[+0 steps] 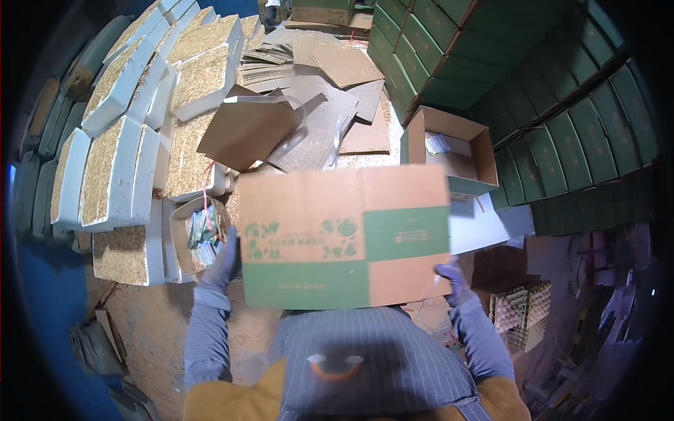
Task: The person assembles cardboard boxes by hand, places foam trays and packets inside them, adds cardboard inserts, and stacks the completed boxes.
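Observation:
A brown and green printed cardboard box (pixel 302 238) is held up in front of my body, with one broad face turned toward me. Along its left side lies my left hand (pixel 226 258), gloved in grey, its fingers partly hidden by the box edge. My right hand (pixel 455 279), also gloved, grips the lower right corner, thumb at the near face. Between them the two hands support the box above the floor. Whatever the box contains cannot be seen from here.
Foam boxes (pixel 144 165) topped with pale shavings are stacked at left, beside a small carton (pixel 177 235) of packets. Cardboard sheets (pixel 330 105) lie ahead. An open box (pixel 416 137) stands right of them, near stacked green boxes (pixel 449 84). Egg trays (pixel 519 309) sit lower right.

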Tool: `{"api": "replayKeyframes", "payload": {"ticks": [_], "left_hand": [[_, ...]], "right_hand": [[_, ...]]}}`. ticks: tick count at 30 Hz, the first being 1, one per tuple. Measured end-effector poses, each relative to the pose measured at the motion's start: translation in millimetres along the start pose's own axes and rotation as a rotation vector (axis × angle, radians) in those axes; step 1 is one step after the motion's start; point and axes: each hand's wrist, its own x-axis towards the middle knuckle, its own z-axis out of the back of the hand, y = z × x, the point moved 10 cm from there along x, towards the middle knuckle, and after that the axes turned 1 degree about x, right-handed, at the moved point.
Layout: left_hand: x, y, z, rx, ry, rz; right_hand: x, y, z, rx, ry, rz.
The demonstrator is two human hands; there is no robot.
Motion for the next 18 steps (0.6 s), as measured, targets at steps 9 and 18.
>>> {"api": "replayKeyframes", "payload": {"ticks": [9, 18], "left_hand": [[13.5, 68.6, 13.2, 0.149, -0.11, -0.083], [-1.5, 79.6, 44.1, 0.594, -0.184, -0.184]], "right_hand": [[52.6, -15.9, 29.7, -0.201, -0.169, -0.051], [68.4, -48.0, 20.2, -0.216, 0.068, -0.078]]}}
